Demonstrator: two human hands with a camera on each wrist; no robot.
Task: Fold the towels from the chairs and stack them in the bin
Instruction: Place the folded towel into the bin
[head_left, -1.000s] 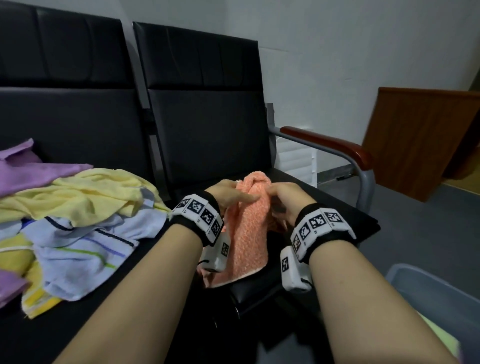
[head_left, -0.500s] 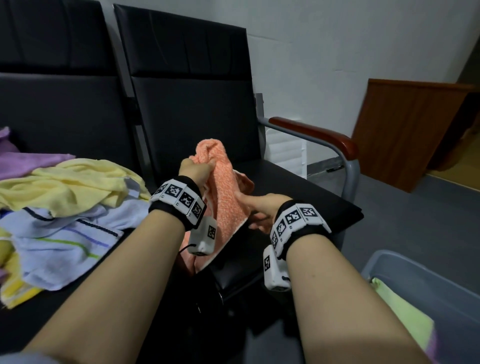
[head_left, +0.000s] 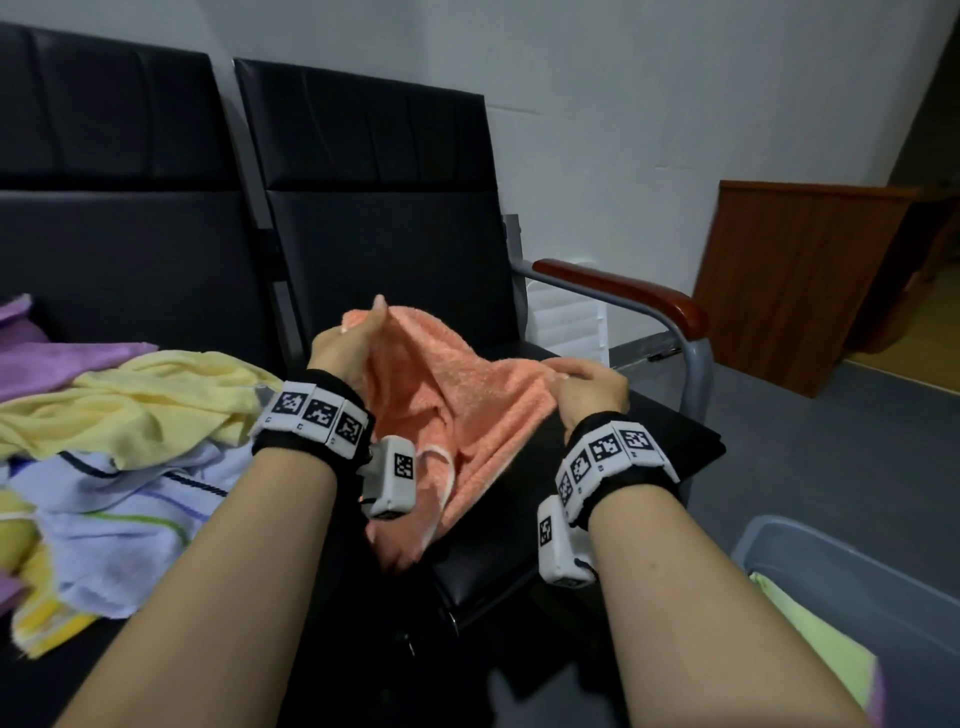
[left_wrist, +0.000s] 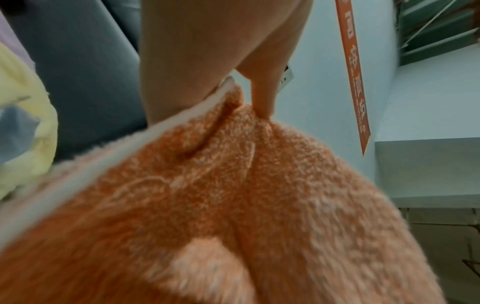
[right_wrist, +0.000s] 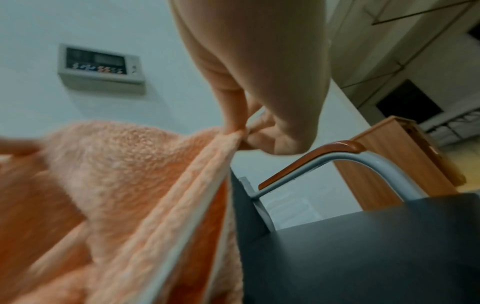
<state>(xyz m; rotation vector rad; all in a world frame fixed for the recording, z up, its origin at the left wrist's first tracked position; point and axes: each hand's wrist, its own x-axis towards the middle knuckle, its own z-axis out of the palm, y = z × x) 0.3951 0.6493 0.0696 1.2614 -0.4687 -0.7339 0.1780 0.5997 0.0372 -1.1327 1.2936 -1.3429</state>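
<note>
An orange towel (head_left: 467, 395) hangs stretched between my two hands above the right black chair seat (head_left: 670, 441). My left hand (head_left: 353, 338) pinches one upper corner, raised higher; the left wrist view shows thumb and finger nipping the white-edged hem of the orange towel (left_wrist: 233, 185). My right hand (head_left: 587, 384) pinches the other corner, lower and to the right; in the right wrist view its fingertips (right_wrist: 237, 128) clamp the orange towel (right_wrist: 130, 174) at its edge. The cloth's lower end drapes over the seat's front. A grey bin (head_left: 852, 582) stands at the lower right with a green towel (head_left: 821, 649) inside.
A heap of towels lies on the left chair: yellow (head_left: 140, 400), purple (head_left: 52, 353), and white with stripes (head_left: 114, 519). A red-topped metal armrest (head_left: 623, 291) borders the right chair. A wooden cabinet (head_left: 800, 280) stands against the wall beyond grey floor.
My hands have moved apart, spreading the orange towel from a bunched strip into a wider sheet. The right hand rose from low on the cloth and now pinches a corner.
</note>
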